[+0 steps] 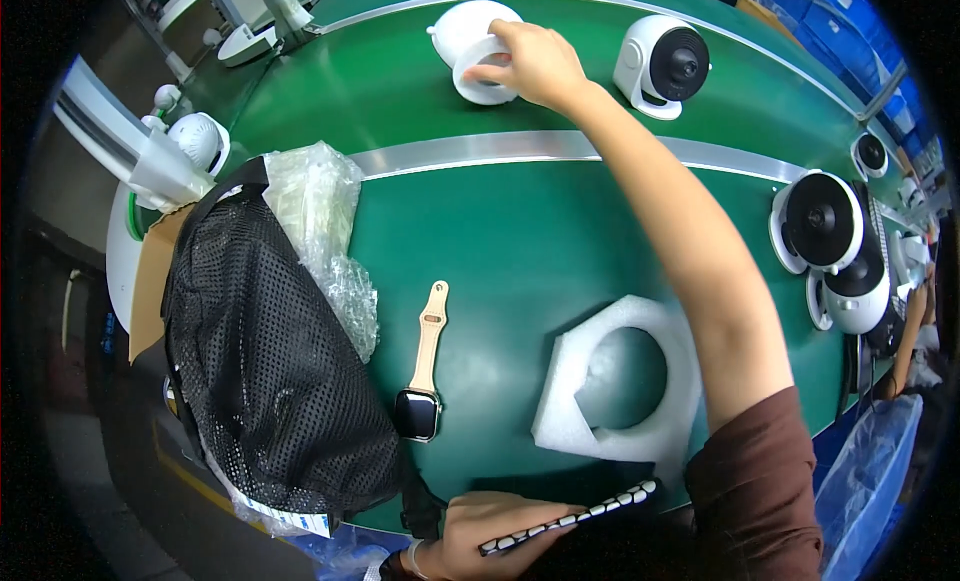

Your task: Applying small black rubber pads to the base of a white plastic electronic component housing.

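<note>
My right hand reaches far across the green belt and grips the rim of a white round fan lying tipped on the far lane. My left hand rests at the near edge, closed on a thin black strip with white segments. A white foam ring with a round hole lies flat under my right forearm. A smartwatch with a beige strap lies on the belt to the left of the foam.
A black mesh bag over clear plastic bags sits at the left. Another white fan with a black face stands on the far lane; more fans crowd the right. A metal divider strip crosses the belt.
</note>
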`<action>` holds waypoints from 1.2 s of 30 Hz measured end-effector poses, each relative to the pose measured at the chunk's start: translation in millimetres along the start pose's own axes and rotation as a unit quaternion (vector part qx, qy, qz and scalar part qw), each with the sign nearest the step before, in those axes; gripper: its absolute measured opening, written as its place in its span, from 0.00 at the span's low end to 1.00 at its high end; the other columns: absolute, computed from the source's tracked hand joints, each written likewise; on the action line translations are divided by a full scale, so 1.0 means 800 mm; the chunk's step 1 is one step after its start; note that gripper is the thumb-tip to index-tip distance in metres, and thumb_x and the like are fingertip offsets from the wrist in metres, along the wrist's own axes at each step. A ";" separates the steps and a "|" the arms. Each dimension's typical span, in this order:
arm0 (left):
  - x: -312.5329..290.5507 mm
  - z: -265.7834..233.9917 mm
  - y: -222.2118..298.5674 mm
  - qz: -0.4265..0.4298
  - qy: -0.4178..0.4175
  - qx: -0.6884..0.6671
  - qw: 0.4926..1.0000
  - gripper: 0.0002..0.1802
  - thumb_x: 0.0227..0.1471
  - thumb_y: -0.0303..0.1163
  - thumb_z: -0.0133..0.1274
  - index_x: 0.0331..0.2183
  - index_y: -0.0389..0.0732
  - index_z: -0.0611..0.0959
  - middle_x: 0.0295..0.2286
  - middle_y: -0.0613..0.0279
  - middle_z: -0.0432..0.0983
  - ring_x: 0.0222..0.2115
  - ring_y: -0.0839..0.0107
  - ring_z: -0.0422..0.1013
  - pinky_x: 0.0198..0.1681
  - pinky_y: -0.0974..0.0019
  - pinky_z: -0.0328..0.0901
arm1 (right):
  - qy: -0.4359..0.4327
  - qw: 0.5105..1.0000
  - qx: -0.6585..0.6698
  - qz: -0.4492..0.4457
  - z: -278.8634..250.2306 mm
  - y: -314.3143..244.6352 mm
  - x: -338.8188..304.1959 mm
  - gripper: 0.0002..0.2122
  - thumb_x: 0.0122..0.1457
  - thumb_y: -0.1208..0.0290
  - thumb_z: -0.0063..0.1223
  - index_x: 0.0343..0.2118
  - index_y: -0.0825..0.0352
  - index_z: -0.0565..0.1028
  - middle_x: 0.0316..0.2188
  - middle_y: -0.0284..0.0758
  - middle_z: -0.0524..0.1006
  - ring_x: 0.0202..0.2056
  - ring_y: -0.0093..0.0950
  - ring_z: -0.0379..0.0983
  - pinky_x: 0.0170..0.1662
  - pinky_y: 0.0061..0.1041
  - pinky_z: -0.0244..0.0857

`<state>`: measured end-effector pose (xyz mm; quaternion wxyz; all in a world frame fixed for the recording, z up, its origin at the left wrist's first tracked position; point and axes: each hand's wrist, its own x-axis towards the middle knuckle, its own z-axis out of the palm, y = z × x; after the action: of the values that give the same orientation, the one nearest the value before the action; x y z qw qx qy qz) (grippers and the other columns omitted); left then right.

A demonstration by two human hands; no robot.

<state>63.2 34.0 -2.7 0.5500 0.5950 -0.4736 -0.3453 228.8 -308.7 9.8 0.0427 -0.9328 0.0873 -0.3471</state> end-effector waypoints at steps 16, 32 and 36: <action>-0.012 0.024 0.016 0.011 0.161 0.025 0.987 0.06 0.32 0.18 0.58 0.21 0.30 0.79 0.18 0.57 0.75 0.18 0.76 0.70 0.23 0.78 0.63 | -0.022 0.897 0.385 0.215 -0.244 -0.136 -0.251 0.15 0.40 0.61 0.61 0.17 0.69 0.71 0.17 0.32 0.73 0.19 0.16 0.68 0.23 0.15 0.61; -0.007 0.060 0.028 0.025 0.203 -0.102 0.974 0.04 0.34 0.18 0.56 0.20 0.31 0.77 0.18 0.65 0.73 0.19 0.82 0.65 0.23 0.81 0.59 | -0.070 0.942 0.322 0.057 -0.323 -0.172 -0.326 0.25 0.30 0.71 0.65 0.36 0.70 0.70 0.31 0.36 0.72 0.32 0.26 0.69 0.35 0.20 0.60; 0.007 0.069 0.025 0.078 0.145 -0.163 0.973 0.18 0.29 0.14 0.58 0.29 0.31 0.73 0.26 0.63 0.71 0.25 0.79 0.67 0.28 0.79 0.62 | -0.016 0.912 0.359 0.196 -0.320 -0.178 -0.360 0.10 0.33 0.79 0.61 0.19 0.70 0.70 0.18 0.32 0.72 0.22 0.20 0.67 0.27 0.15 0.58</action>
<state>10.1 11.8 9.3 0.7279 0.5021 -0.3708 -0.2839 -134.3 -118.6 38.4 0.4431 -0.8242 0.1370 -0.3248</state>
